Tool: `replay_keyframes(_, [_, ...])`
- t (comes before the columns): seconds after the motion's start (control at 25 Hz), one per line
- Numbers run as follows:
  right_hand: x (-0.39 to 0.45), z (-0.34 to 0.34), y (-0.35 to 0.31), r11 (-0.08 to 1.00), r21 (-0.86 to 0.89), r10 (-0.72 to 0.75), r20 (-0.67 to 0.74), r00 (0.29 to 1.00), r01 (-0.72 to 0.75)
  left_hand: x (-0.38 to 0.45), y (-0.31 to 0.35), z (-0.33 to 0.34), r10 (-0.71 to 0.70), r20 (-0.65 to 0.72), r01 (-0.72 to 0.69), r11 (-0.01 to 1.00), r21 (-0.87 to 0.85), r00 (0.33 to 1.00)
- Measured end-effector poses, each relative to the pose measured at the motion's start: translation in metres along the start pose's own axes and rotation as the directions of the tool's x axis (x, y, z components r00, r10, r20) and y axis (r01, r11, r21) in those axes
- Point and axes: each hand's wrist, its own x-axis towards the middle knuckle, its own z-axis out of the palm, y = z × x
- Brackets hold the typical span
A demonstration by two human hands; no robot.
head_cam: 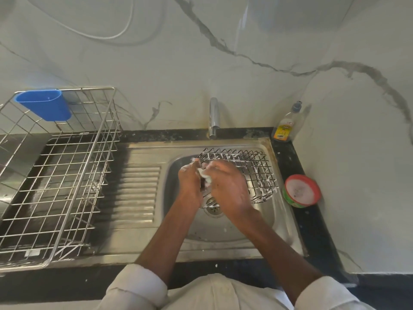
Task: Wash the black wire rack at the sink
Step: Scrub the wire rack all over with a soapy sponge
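Standing in sink: black wire rack (243, 173), foam-streaked, in the far right part of the steel sink (223, 229) basin, below the tap (214, 117).
Left hand (190, 182): fingers curled at the rack's left end; whether it grasps wire or the sponge cannot be told.
Right hand (228, 184): curled over a soapy white sponge (204, 174), pressed between both hands.
Right counter: red-rimmed soap tub (301, 190) just beside the sink; dish-liquid bottle (285, 126) in the far corner.
Left: steel drying basket (55, 175) with a blue cup (44, 105) hung on its far rim.
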Motion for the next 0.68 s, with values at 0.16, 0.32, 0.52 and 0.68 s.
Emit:
replay_keyframes(0.16, [-0.002, -0.010, 0.017, 0.940, -0.066, 0.330, -0.091, 0.940, -0.336, -0.006, 0.002, -0.005, -0.037, -0.051, 0.033, 0.997, -0.070, 0.998])
replay_keyframes(0.32, [-0.030, 0.012, -0.004, 0.979, -0.128, -0.151, 0.072, 0.986, 0.160, -0.003, 0.006, -0.013, -0.040, -0.109, 0.025, 0.990, -0.140, 0.993])
replay_keyframes(0.52, [-0.016, 0.009, 0.009, 0.981, -0.041, 0.189, 0.010, 0.982, -0.189, -0.003, 0.009, -0.019, -0.063, -0.149, 0.046, 0.992, -0.115, 0.987])
replay_keyframes(0.68, [-0.011, 0.002, 0.010, 0.977, 0.127, 0.172, 0.016, 0.985, -0.172, 0.006, 0.013, -0.023, -0.057, -0.134, 0.042, 0.993, -0.114, 0.989])
